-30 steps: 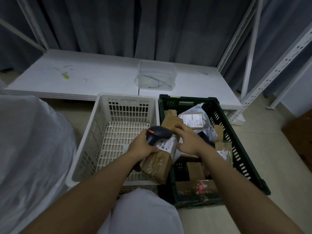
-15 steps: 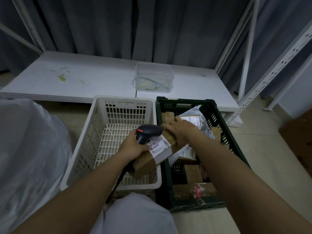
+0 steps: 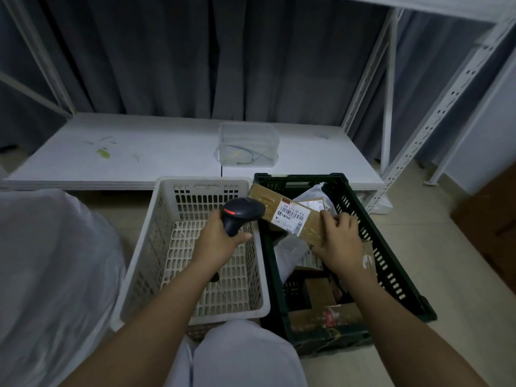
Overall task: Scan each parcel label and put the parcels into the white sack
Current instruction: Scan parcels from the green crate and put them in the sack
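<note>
My right hand (image 3: 339, 241) grips the near end of a long brown cardboard parcel (image 3: 268, 203), holding it above the dark green crate (image 3: 391, 263) with its white barcode label (image 3: 290, 217) facing up. My left hand (image 3: 220, 243) grips a dark handheld scanner (image 3: 241, 213), whose head with a red light sits just left of the label. The white sack (image 3: 47, 275) bulges at the far left. Several more parcels (image 3: 321, 291) lie in the green crate.
A white slotted basket (image 3: 139, 275) stands between the sack and the green crate. Behind them is a low white shelf board (image 3: 139, 152) with a clear plastic box (image 3: 248, 143) on it. White rack posts (image 3: 435, 118) rise at the right, and dark curtains hang behind.
My right hand turned the brown parcel and carried it right, from over the white basket to above the green crate, label up. The scanner rose with my left hand and now points at the label.
</note>
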The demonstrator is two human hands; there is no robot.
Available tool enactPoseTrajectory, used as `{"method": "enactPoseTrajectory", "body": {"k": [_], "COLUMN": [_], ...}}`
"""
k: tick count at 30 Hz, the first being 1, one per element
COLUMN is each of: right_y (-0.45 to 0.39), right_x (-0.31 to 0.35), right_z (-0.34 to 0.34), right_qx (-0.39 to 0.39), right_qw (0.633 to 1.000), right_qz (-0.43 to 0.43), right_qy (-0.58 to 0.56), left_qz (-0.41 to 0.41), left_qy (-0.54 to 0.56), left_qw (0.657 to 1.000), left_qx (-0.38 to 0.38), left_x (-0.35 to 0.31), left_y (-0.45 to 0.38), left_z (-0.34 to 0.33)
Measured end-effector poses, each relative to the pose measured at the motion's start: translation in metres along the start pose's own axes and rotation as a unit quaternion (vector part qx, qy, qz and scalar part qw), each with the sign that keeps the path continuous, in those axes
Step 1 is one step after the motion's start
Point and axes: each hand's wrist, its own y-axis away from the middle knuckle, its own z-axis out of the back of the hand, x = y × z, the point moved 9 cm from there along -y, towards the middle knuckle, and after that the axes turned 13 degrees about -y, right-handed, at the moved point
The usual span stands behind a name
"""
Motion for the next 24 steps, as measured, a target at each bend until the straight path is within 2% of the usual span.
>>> {"method": "enactPoseTrajectory", "body": {"k": [5,11,24], "right_y": [-0.003,-0.005,-0.008], "right_x": [0.009,0.018,0.025], "right_z": [-0.001,-0.003,-0.002], "right_qx": [-0.022,0.002,0.001], "right_qw": [0.999,0.999,1.000], "right_qz": [0.012,0.016,0.021], "right_qy": [0.027,0.037,0.017], "left_qz": [-0.003,-0.018,-0.017], "left_qy": [-0.004,-0.011,-0.061], "left_qw": [0.999,0.998,0.997], "left_qx": [0.038,0.065,0.049], "left_x": [-0.007,-0.014,-0.015], "left_y": [0.006,0.010,0.013], "left_z": [-0.004,-0.009,-0.004]}}
